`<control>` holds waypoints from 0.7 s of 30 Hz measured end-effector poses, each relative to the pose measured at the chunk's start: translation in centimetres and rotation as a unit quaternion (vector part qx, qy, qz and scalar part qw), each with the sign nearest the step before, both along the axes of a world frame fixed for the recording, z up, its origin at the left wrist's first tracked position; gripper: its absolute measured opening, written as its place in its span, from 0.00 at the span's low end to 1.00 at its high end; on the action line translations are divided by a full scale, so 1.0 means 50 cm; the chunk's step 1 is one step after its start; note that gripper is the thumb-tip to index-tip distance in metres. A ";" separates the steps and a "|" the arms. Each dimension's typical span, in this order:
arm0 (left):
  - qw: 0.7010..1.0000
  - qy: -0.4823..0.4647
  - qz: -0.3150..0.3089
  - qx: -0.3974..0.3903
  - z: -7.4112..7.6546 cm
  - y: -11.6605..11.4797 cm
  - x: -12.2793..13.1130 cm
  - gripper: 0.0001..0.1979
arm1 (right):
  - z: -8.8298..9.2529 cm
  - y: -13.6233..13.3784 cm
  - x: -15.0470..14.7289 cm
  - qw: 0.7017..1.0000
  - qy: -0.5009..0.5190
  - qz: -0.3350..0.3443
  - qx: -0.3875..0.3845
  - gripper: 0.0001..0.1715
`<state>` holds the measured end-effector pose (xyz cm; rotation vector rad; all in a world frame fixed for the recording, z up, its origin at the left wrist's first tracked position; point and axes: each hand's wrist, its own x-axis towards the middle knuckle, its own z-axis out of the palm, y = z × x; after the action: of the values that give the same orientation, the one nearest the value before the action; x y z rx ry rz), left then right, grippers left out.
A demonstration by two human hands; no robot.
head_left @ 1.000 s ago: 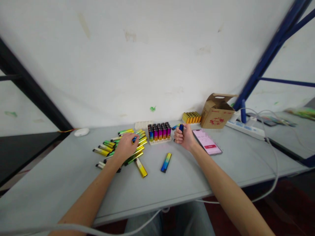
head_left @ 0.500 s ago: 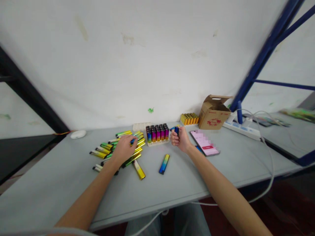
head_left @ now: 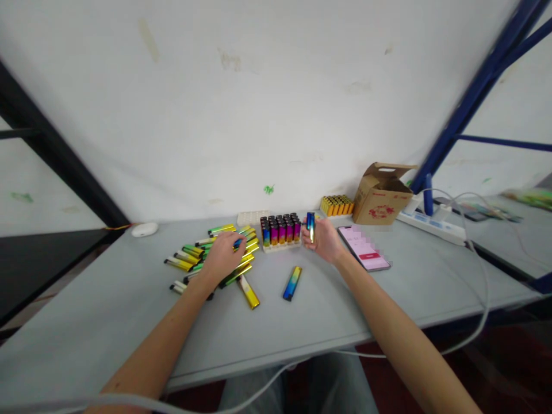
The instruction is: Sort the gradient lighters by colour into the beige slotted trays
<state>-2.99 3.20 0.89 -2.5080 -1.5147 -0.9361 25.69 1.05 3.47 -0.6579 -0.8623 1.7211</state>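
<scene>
My right hand holds a small blue stick upright, just right of a white tray of dark-capped, rainbow-coloured sticks. My left hand lies on a pile of green and yellow sticks, its fingers curled round a blue-tipped one. A blue-and-yellow stick lies loose on the grey table between my arms. A gold stick lies near the pile.
A phone with a pink screen lies right of my right hand. Behind stand a cardboard box, a tray of orange sticks, an empty white tray and a power strip with cables. A white oval case sits far left.
My right hand has shifted slightly left toward the rainbow tray and loosened, so more of the blue stick shows. My left hand stays on the pile.
</scene>
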 end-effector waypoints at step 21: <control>1.000 0.016 -0.001 0.005 0.002 -0.006 0.008 0.14 | -0.050 0.039 0.021 0.931 -0.238 -0.181 0.212 0.19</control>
<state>-2.61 2.88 0.99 -2.5059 -1.4941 -0.8969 26.73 2.99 0.98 -0.8861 -1.3098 1.0070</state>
